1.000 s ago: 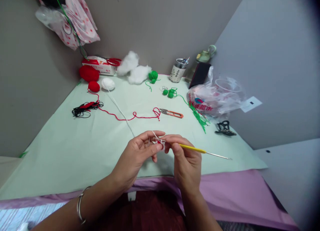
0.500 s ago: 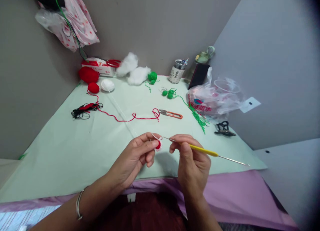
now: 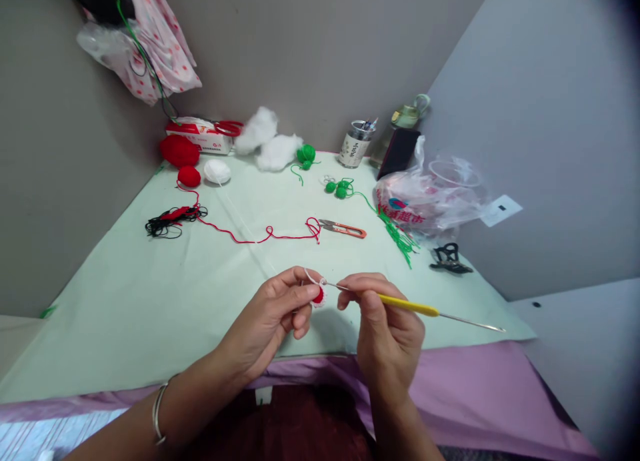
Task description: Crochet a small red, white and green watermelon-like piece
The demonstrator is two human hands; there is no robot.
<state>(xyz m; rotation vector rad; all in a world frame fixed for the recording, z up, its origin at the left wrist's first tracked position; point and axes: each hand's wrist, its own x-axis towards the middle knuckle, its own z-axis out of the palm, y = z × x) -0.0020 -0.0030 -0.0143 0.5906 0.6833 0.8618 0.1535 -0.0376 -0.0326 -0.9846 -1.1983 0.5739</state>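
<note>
My left hand [image 3: 273, 314] pinches a small round crochet piece [image 3: 319, 296], red in the middle with a white edge. White yarn passes over the left index finger and runs back across the table to a white yarn ball [image 3: 217, 172]. In my right hand [image 3: 387, 328] is a crochet hook [image 3: 410, 305] with a yellow grip and a metal tip at each end. The hook's left tip meets the white yarn at the top edge of the piece. Exactly how the yarn loops on the tip is too small to tell.
Beyond the hands lie orange thread snips [image 3: 343, 229] and a strand of red yarn [image 3: 230, 235]. Red yarn balls [image 3: 180, 152], white stuffing [image 3: 279, 152] and a pen tin [image 3: 354, 145] stand at the back. A plastic bag [image 3: 425, 194] and black hair clip [image 3: 451, 258] are on the right.
The hook has shifted slightly right and down with my right hand, its left tip now lower against the piece's white edge. My left hand still pinches the piece. The whole view has shifted slightly.
</note>
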